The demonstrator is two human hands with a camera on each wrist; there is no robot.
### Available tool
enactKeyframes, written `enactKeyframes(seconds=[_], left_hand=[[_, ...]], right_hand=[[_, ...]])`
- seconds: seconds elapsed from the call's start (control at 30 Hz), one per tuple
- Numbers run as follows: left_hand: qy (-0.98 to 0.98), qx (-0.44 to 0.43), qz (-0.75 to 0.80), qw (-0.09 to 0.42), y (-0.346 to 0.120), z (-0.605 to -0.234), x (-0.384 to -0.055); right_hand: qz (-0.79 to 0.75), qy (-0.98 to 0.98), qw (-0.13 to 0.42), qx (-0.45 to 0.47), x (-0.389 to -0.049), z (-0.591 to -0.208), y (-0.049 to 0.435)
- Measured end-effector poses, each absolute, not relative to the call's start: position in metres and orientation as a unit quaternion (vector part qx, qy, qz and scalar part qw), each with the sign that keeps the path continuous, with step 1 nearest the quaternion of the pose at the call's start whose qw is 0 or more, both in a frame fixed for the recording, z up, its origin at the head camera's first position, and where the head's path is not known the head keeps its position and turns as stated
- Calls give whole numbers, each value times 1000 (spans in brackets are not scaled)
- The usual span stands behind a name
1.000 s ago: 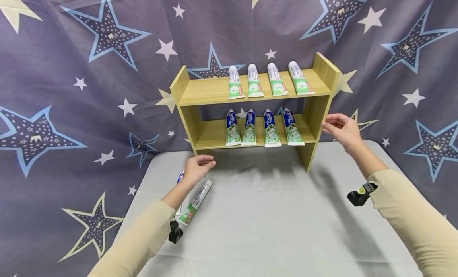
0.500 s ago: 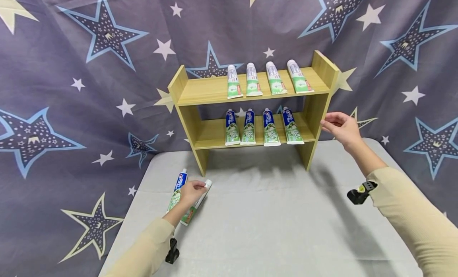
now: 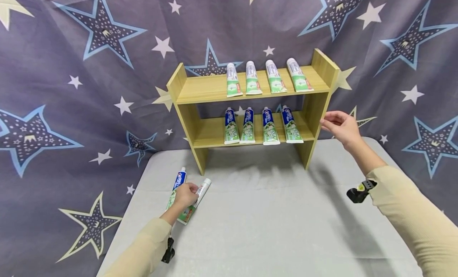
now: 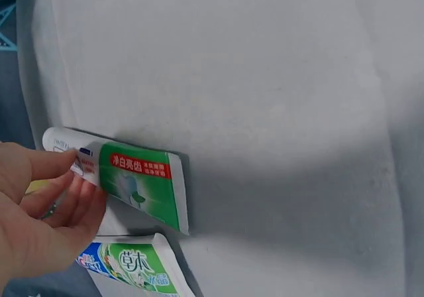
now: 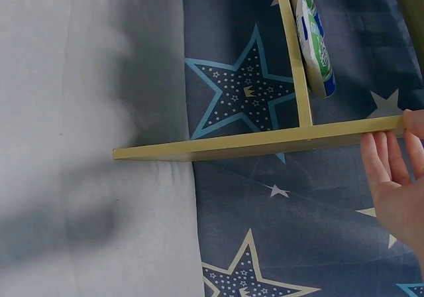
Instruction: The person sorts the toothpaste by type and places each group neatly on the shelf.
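Observation:
On the grey cloth at the left, my left hand pinches a white-and-green toothpaste tube near its middle. In the left wrist view the thumb lies on the tube's printed face and the fingers are at its lower edge. Beside it lies a blue-and-green toothpaste tube, partly hidden behind the hand. My right hand holds the front edge of the right side panel of a wooden shelf, thumb and fingers on either side of the panel in the right wrist view.
Several white-and-green tubes lie on the top board, and several blue-and-green tubes on the lower board. The shelf stands at the back of the cloth-covered table. A star-patterned curtain hangs right behind.
My left hand has come down from beside the shelf's left leg to the white-and-green toothpaste tube and slid along it to its middle. The right hand stays on the shelf panel.

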State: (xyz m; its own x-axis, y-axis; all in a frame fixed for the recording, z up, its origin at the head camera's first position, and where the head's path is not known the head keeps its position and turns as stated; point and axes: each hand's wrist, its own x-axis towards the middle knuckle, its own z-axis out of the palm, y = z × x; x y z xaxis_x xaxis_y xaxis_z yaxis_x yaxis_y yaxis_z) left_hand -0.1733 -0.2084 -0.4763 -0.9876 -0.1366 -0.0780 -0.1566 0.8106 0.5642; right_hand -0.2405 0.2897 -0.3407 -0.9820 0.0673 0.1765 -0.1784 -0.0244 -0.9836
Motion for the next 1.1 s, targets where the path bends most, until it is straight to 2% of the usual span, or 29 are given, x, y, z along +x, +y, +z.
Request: enactKeyframes(seconds=[0.07, 0.2, 0.63, 0.97, 1.1], left_hand=[[950, -83, 298, 31, -211, -479, -173], [953, -66, 295, 24, -215, -484, -173], [966, -59, 250, 38, -192, -468, -159], [953, -11, 292, 77, -175, -459, -153], [954, 14, 289, 76, -170, -456, -152]], right_hand=[[714, -694, 86, 41, -240, -341, 289], [716, -691, 90, 44, -240, -339, 290], [701, -706, 90, 40, -239, -342, 289], [699, -707, 97, 46, -238, -342, 289], [691, -715, 97, 43, -239, -342, 289]])
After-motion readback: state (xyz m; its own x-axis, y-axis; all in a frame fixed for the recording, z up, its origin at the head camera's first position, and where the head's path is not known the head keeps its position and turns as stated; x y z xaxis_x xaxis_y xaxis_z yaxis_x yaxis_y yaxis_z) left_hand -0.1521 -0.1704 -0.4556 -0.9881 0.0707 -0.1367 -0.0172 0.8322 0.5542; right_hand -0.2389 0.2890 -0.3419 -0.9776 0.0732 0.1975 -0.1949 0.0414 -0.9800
